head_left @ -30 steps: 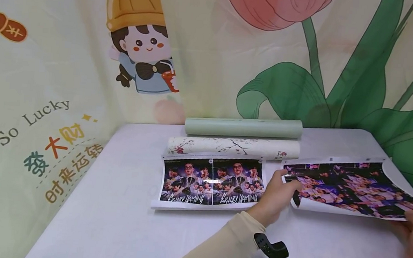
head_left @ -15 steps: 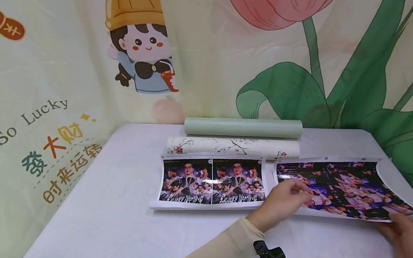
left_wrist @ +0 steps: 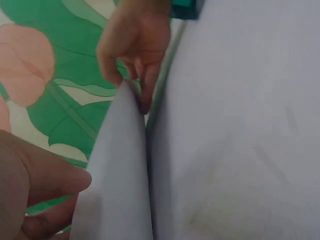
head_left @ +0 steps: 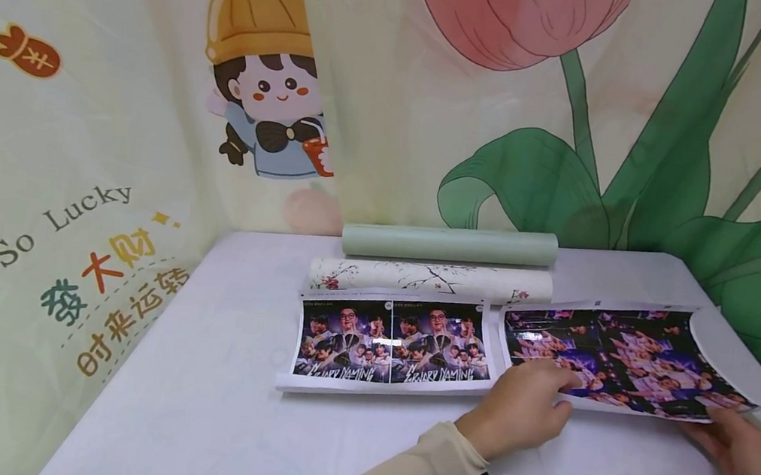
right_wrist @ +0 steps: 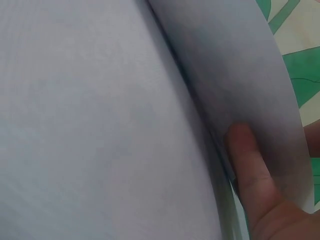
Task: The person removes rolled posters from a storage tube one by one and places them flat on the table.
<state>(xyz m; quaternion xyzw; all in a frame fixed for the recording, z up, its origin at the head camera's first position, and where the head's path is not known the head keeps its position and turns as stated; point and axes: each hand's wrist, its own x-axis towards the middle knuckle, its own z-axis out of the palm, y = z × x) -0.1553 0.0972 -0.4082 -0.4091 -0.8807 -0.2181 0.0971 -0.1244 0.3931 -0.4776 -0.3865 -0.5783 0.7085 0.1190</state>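
Observation:
In the head view, a glossy poster [head_left: 648,359] with dark purple crowd pictures lies at the right, its right end lifting in a curve. At its near edge, my left hand [head_left: 522,408] pinches the paper, fingers over the printed face and thumb low in front. My right hand [head_left: 745,454] grips the near right corner. Seen from the right wrist, the right thumb [right_wrist: 255,180] presses the poster's plain white back [right_wrist: 240,75], other fingers mostly hidden behind. In the left wrist view, the near edge forms a rounded white fold [left_wrist: 115,165] between both hands.
Left of it lies a second poster [head_left: 344,340] with two matching group pictures. Behind it are a white roll with flowering branches [head_left: 431,278] and a pale green roll [head_left: 449,244]. A white cloth covers the table [head_left: 216,404]; a printed curtain [head_left: 391,118] hangs behind.
The left hand has left the poster's left side and moved down and right to its near edge. The right hand and poster have shifted slightly left. The second poster stays put.

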